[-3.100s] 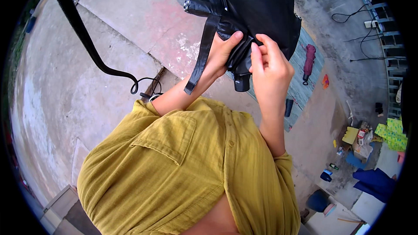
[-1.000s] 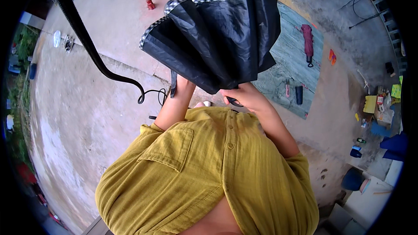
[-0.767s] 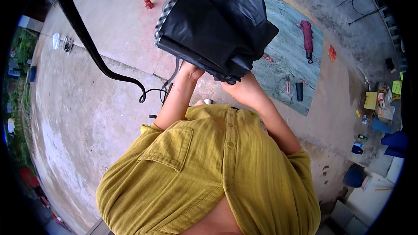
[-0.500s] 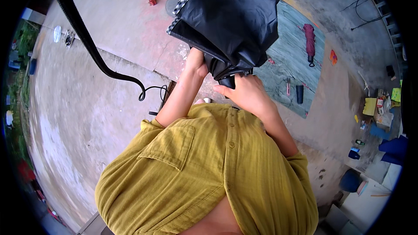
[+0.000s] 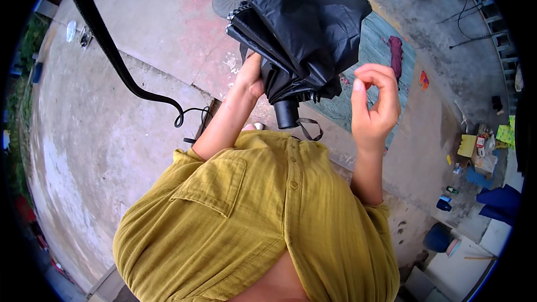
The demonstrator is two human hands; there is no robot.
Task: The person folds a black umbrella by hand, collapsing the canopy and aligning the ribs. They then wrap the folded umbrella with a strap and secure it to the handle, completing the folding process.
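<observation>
A black folding umbrella (image 5: 319,39) with a black-and-white checked edge is partly gathered in front of me, its fabric loose and bunched. Its short black handle (image 5: 286,114) points toward my body, and a thin wrist strap (image 5: 311,128) dangles from it. My left hand (image 5: 251,75) grips the gathered fabric from the left side; its fingers are mostly hidden behind the cloth. To the right of the umbrella, apart from it, my right hand (image 5: 376,100) is raised with fingers curved and thumb slightly off them, nothing visible in it.
A blue-green mat (image 5: 363,56) lies on the concrete, with a folded maroon umbrella (image 5: 396,56) on it. A black pole on a round base (image 5: 228,1) stands ahead. A thick black cable (image 5: 120,72) hangs at left. Clutter and boxes (image 5: 485,151) sit far right.
My right hand has let go of the umbrella near its handle and moved right. The handle and strap now show. My left hand keeps its hold while the fabric has shifted slightly.
</observation>
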